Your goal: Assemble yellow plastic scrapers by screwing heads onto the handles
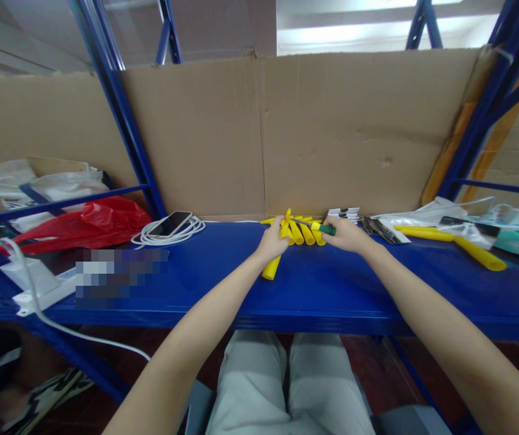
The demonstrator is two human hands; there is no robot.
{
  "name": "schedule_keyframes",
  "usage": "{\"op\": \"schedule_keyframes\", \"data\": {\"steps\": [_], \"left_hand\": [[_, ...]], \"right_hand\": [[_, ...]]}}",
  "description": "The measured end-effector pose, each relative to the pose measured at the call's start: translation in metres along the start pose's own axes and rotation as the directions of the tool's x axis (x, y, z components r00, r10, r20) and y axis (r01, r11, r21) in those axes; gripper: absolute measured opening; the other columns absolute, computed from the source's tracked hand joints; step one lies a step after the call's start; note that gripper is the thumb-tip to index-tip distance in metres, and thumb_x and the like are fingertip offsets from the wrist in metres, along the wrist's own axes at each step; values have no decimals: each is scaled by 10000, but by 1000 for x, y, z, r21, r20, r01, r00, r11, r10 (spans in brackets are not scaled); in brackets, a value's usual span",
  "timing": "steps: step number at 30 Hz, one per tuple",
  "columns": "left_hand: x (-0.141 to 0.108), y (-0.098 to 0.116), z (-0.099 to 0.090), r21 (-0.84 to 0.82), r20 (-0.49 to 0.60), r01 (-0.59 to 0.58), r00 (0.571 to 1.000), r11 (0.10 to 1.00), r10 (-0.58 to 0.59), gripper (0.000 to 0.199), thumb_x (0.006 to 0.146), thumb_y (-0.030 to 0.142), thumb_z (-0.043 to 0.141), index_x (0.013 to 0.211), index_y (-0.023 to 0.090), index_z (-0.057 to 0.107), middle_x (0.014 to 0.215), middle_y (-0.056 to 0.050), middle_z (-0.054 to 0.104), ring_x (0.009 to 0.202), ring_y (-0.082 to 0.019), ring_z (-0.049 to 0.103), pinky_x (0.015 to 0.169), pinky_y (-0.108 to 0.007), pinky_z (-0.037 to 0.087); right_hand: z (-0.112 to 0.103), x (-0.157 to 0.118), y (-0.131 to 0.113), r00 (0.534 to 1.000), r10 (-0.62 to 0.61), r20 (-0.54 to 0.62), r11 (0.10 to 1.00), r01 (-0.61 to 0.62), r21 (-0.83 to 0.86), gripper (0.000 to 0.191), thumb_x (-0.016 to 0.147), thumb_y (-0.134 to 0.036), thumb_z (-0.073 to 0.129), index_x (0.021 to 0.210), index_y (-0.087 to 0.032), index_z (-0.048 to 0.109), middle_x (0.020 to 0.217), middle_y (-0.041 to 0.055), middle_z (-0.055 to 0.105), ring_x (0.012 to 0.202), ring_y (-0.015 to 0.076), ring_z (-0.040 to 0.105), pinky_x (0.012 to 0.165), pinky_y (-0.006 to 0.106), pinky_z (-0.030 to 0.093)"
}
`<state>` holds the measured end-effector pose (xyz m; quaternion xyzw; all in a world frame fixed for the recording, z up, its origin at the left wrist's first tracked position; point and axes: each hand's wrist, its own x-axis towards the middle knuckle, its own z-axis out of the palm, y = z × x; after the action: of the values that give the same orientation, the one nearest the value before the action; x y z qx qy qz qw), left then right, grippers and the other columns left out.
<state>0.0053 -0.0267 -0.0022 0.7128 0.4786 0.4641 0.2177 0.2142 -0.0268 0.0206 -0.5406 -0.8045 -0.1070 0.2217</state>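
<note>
My left hand (272, 240) is closed around a yellow plastic tool with a round tubular handle (271, 268); the handle's end sticks out below the fingers and a narrow top part shows above them. In my right hand (348, 235) is a screwdriver (328, 229) with a green and yellow handle. Its shaft points left at the upper part of the held yellow tool; whether the tip touches cannot be made out. Several similar yellow tools (307, 234) lie side by side on the blue shelf, just behind and between my hands.
On the blue shelf (223, 272), a phone (171, 224) rests on a coiled white cable (150, 235) at left, near a red bag (91, 223) and power strip (51, 293). More yellow tools (481, 252) and plastic packets lie right. Cardboard (332, 133) stands behind.
</note>
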Motion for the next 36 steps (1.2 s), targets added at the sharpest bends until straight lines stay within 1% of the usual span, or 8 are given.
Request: {"op": "schedule_keyframes", "data": {"steps": [6,10,14,18,20,24,31,36], "left_hand": [[-1,1,1,1,15,-7,1000,1000,7,544,690,37,528,1213,163,447,1079,-97,639,928,-189,635,841,-323,482],[0,0,1,14,22,18,1000,1000,-18,556,693,38,533,1228,151,436,1098,-114,629,939,-200,632,834,-331,486],[1,1,1,13,31,31,999,999,-31,565,699,39,538,1241,147,422,1083,-113,633,939,-198,631,833,-325,485],[1,1,1,18,20,37,999,999,-38,557,704,41,537,1238,151,425,1075,-108,635,932,-193,632,831,-316,483],[1,1,1,22,17,41,999,999,-41,556,703,43,537,1236,156,428,1070,-105,636,919,-190,636,828,-313,483],[0,1,2,20,21,41,999,999,-42,553,705,47,536,1234,166,430,1066,-102,638,897,-187,641,823,-321,485],[1,-1,2,20,26,31,999,999,-32,556,702,53,538,1234,169,428,1052,-93,643,903,-183,640,832,-315,479],[2,-1,1,18,23,34,999,999,-35,555,700,50,540,1232,159,428,1058,-104,644,922,-191,635,826,-315,481]], "right_hand": [[3,-1,-1,999,35,-21,999,-35,-10,242,701,-261,532,930,-182,516,752,58,643,620,179,558,536,242,328],[-1,-2,-3,999,21,25,1000,-21,-13,252,729,-271,504,960,-176,539,811,75,658,684,192,583,564,245,345],[0,0,-1,997,-3,78,1000,3,4,204,736,-255,473,891,-159,564,853,98,655,736,199,586,611,254,367],[5,3,3,999,-52,-12,999,53,9,168,696,-228,517,848,-160,546,866,96,636,751,190,570,642,251,374],[6,3,4,999,-26,-39,1000,26,4,180,688,-230,533,857,-168,534,827,80,633,715,184,562,612,248,363],[3,1,0,999,50,-1,998,-50,-24,234,709,-259,529,928,-175,533,769,62,639,658,184,559,550,247,322],[-6,-4,-7,998,15,68,999,-12,-38,214,734,-260,475,888,-168,592,843,85,661,748,200,588,598,253,345],[-1,0,-2,998,-60,6,998,60,-10,188,700,-244,500,853,-163,572,872,89,638,752,188,569,618,248,359]]}}
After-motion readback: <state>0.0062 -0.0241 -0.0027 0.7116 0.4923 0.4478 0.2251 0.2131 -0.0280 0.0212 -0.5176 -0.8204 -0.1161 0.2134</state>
